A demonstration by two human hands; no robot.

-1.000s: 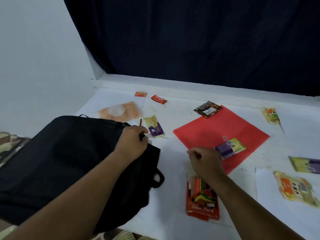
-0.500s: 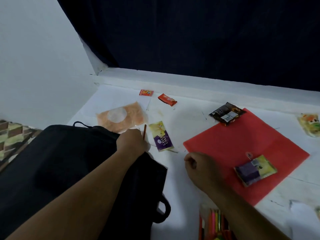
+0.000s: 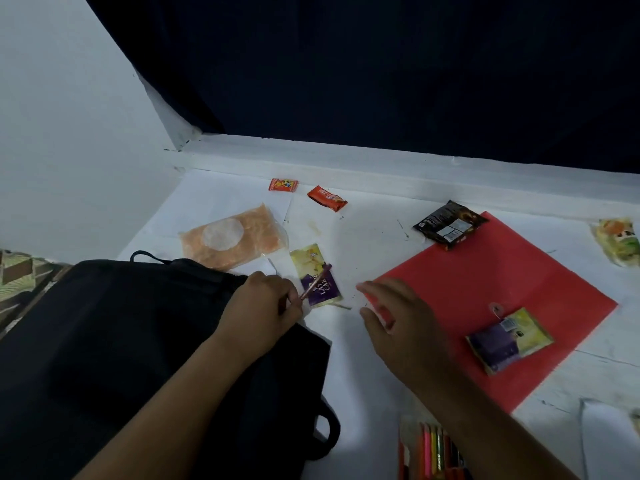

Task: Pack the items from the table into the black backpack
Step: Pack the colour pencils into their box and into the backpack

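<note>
Early stage: left hand (image 3: pixel 263 306) pinches pencil (image 3: pixel 316 281) by backpack (image 3: pixel 121 341); right hand (image 3: pixel 398 327) spread open; most snacks, folder (image 3: pixel 485 299) still unpacked.

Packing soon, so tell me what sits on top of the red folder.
On the red folder lie a purple-yellow packet, a dark packet's end, and the right hand's fingers at its left corner. Anything underneath is hidden.

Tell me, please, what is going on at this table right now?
A person is packing scattered items into a black backpack lying at the table's left edge. The left hand pinches a thin brown pencil above the bag, while the right hand, fingers spread, reaches over the corner of a red folder. Snack packets and a box of colour pencils remain on the table.
</note>
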